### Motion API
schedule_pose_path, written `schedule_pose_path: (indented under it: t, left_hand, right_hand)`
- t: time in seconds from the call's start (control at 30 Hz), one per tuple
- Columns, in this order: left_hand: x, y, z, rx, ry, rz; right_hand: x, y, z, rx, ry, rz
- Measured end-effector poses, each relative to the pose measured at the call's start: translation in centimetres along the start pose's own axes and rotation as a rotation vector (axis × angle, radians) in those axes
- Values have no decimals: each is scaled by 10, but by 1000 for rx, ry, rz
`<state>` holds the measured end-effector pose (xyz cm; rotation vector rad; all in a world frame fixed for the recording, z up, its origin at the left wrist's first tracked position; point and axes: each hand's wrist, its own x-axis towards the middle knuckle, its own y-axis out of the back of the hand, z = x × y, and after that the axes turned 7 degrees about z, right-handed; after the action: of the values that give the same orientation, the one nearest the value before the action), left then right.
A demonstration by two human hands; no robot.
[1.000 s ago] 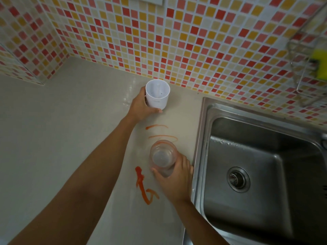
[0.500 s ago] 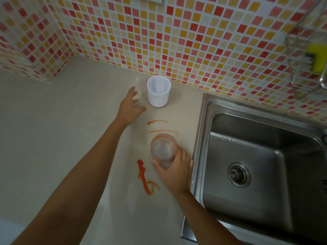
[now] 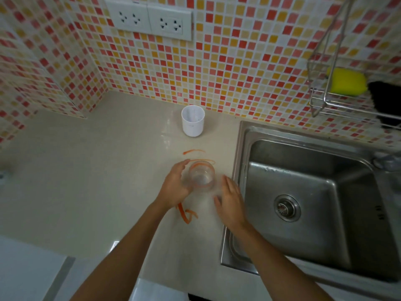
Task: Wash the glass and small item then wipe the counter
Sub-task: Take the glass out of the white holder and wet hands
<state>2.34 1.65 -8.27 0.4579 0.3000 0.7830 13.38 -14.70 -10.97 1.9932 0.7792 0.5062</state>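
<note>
We look down on a pale beige stone counter [image 3: 86,170] backed by a red-and-yellow mosaic tiled wall [image 3: 238,61]. Landmark: one stainless-steel sink [image 3: 293,181]. Left of it stand one clear drinking glass [image 3: 201,175] and, farther back, one white plastic cup [image 3: 192,120]; orange smears [image 3: 186,213] number about three. Our left hand [image 3: 173,187] curls around the glass, grasping it; our right hand [image 3: 230,200] is spread, released. Above the sink, one yellow sponge [image 3: 347,81].

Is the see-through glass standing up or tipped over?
Standing up. The clear drinking glass has its round mouth facing up, its base on the beige counter.
</note>
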Motion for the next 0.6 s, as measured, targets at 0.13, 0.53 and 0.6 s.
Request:
schedule_pose_path:
  t: [0.13, 0.53, 0.6]
  left_hand:
    - [-10, -22, 3, -103, -74, -47]
    - [-27, -60, 18, -130, -64, 116]
    - [-32, -73, 33, -139, -102, 89]
  right_hand:
    - [-36, -5, 27, -147, 64, -73]
    - [-68, 8, 73, -237, 113, -104]
    - [-84, 24, 96, -251, 76, -108]
